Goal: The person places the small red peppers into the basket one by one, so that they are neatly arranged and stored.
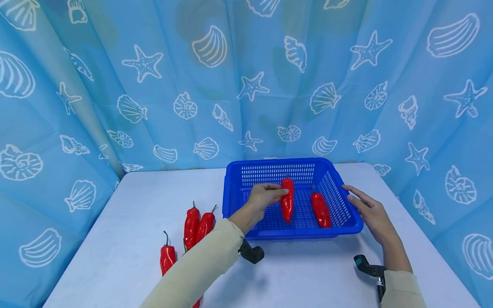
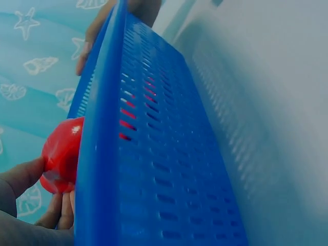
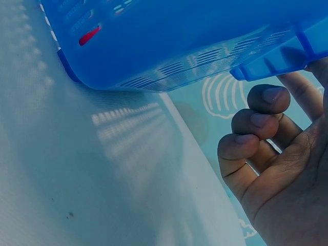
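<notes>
In the head view, my left hand (image 1: 263, 196) pinches a red chili pepper (image 1: 287, 205) between thumb and fingers, its stem pointing up, over the inside of a blue plastic basket (image 1: 300, 233). The left wrist view shows the rounded end of that pepper (image 2: 62, 154) just past the basket's rim (image 2: 100, 154). A second red pepper (image 1: 321, 209) lies inside, near the right wall. My right hand (image 1: 371, 214) touches the right rim with thumb and index finger. The right wrist view shows its other fingers (image 3: 246, 146) loosely bent below the rim.
Several red peppers (image 1: 191, 224) with stems lie on the white table (image 1: 154, 192) left of the basket, partly hidden by my left sleeve (image 1: 200, 256). A blue curtain with shells and starfish (image 1: 231, 85) surrounds the table's back and sides.
</notes>
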`<state>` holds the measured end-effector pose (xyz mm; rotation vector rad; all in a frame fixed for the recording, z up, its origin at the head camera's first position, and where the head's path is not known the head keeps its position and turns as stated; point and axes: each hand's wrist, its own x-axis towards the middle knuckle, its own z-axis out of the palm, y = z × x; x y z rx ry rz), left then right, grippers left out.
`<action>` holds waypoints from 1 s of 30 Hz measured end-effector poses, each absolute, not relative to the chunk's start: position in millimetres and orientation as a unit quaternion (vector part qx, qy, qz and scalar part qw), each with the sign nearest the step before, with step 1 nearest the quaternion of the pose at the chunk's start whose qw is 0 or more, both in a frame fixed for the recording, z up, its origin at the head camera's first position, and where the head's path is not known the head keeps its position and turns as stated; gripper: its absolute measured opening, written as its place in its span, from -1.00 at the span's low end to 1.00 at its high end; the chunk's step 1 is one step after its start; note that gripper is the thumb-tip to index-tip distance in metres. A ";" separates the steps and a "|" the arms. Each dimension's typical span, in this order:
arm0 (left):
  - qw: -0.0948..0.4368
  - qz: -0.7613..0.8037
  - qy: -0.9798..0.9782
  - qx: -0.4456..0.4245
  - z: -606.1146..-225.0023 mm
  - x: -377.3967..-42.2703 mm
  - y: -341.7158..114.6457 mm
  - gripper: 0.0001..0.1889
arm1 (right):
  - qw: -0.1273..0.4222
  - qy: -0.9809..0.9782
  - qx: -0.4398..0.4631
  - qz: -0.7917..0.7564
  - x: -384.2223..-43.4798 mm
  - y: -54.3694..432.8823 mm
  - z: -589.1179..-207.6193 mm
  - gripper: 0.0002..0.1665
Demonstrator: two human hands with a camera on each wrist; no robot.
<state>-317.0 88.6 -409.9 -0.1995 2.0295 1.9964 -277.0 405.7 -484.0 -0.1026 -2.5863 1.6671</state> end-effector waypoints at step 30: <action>0.161 0.658 0.722 -0.139 -433.2 -326.6 135.6 -0.80 | 0.034 -0.836 -0.024 0.547 -277.6 406.1 -482.9 -0.26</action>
